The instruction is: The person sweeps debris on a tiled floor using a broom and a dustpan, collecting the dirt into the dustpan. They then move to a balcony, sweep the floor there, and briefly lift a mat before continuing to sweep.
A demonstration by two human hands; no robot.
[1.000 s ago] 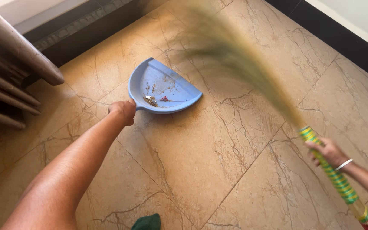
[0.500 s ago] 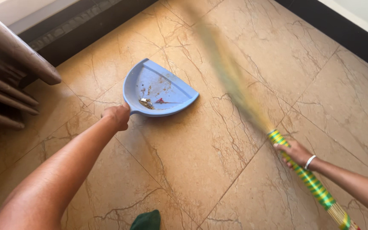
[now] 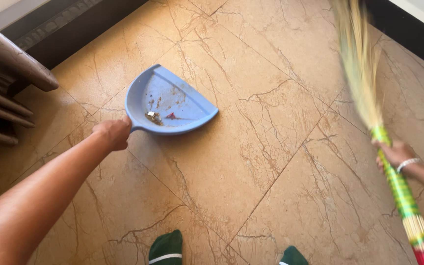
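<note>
Head view: left hand (image 3: 113,133) clenches the handle of a blue dustpan (image 3: 170,101) lying flat on the tile floor (image 3: 251,162) (crumbs inside). Right hand (image 3: 395,153) grasps a broom (image 3: 393,172) by its striped handle, bristles blurred, well apart from the pan. 2 green toes (image 3: 167,248) show below.

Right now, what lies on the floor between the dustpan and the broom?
Nothing: in the head view only bare marble tile lies between the blue dustpan and the broom.

Bright, warm daylight covers the marble floor (image 3: 251,162); the broom (image 3: 364,83) bristles smear with motion blur, while the dustpan (image 3: 172,100) stays sharp.
</note>
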